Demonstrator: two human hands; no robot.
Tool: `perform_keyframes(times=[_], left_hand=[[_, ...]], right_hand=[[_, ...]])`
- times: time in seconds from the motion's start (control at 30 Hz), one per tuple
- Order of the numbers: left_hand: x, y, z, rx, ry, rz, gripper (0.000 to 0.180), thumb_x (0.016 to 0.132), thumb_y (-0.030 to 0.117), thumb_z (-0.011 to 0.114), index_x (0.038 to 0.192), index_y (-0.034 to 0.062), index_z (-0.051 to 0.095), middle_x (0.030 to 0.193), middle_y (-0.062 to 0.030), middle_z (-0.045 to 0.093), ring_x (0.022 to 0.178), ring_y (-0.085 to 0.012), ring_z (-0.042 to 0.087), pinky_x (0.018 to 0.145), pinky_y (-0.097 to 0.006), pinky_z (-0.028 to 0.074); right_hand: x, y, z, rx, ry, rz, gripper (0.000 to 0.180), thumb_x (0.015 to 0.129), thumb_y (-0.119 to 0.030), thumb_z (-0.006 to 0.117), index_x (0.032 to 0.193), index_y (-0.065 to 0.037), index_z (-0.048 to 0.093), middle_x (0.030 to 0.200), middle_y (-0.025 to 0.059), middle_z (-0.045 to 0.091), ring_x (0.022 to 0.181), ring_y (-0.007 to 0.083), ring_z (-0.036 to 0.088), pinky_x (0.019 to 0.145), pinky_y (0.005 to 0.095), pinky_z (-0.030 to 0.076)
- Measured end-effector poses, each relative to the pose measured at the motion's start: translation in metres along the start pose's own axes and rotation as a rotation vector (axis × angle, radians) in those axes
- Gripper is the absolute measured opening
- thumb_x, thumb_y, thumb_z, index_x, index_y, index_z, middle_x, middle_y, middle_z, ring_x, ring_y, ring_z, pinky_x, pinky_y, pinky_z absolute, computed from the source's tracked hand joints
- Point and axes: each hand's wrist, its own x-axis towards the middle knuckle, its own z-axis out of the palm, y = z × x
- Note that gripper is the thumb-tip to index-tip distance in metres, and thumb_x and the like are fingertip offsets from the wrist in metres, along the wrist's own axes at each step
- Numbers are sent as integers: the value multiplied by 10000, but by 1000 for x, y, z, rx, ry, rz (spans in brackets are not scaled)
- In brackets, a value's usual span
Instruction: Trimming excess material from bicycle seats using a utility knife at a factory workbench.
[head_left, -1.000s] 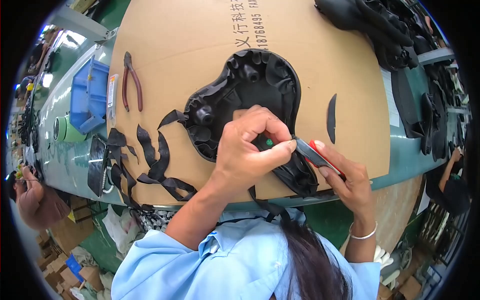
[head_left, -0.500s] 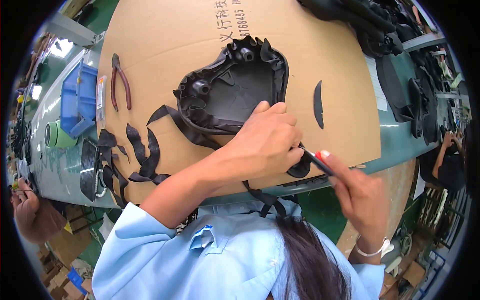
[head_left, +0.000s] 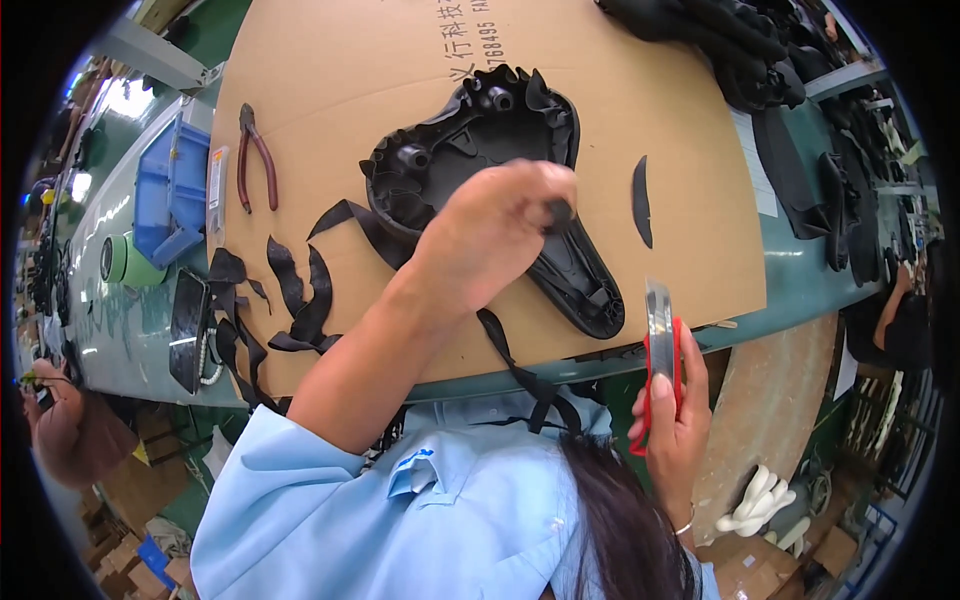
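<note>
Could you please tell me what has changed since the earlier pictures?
The right hand has drawn the red utility knife away from the black saddle-shaped shell, turning its blade forward. The left hand has moved forward off the narrow end, uncovering it; whether its blurred fingers hold a dark scrap is unclear. The knife remains held; the pliers and crescent-shaped piece stayed put.

Light blue shirt (head_left: 480, 510), loose creased sleeve (head_left: 255, 465) ending near the elbow, small darker blue mark (head_left: 416, 459) on a folded flap (head_left: 428, 480), long dark hair (head_left: 625, 505), thin white bracelet (head_left: 684, 528) on the right wrist
</note>
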Motion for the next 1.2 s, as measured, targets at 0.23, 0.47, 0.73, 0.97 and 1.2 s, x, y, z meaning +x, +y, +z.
perform_keyframes(times=[0.23,0.47,0.73,0.97,1.2], left_hand=[[-34,18,8,853,-651,153,166,816,195,669,804,32,641,777,-82,622,675,-259,574,628,-366,483],[-15,51,-22,1712,-338,524,152,753,157,698,835,31,675,742,-60,585,715,-253,585,651,-356,482],[-10,49,-22,1711,-290,416,130,799,145,654,825,18,665,767,-90,603,736,-278,595,642,-373,480],[-13,48,-25,1656,-232,393,143,805,145,600,739,28,648,747,-114,603,752,-319,606,663,-413,483],[-25,20,4,1638,-16,336,103,760,125,668,755,24,647,730,-103,609,679,-283,613,606,-377,480]], right_hand=[[4,15,5,-27,-18,-54,482,969,-161,467,1441,-119,372,768,26,579,549,49,479,467,182,401],[29,8,4,-145,-65,-342,462,950,-60,502,1403,-50,412,1035,101,654,684,86,563,555,209,474],[59,-21,17,-797,-207,-884,632,729,68,636,1311,-170,569,722,78,531,583,192,517,529,300,436],[53,-49,-1,-1078,-300,-838,649,730,13,621,1318,-257,569,633,43,430,537,185,481,482,328,393],[69,-39,-31,-449,-168,-715,479,899,-9,557,1363,-108,495,828,52,605,620,116,514,566,276,449]])
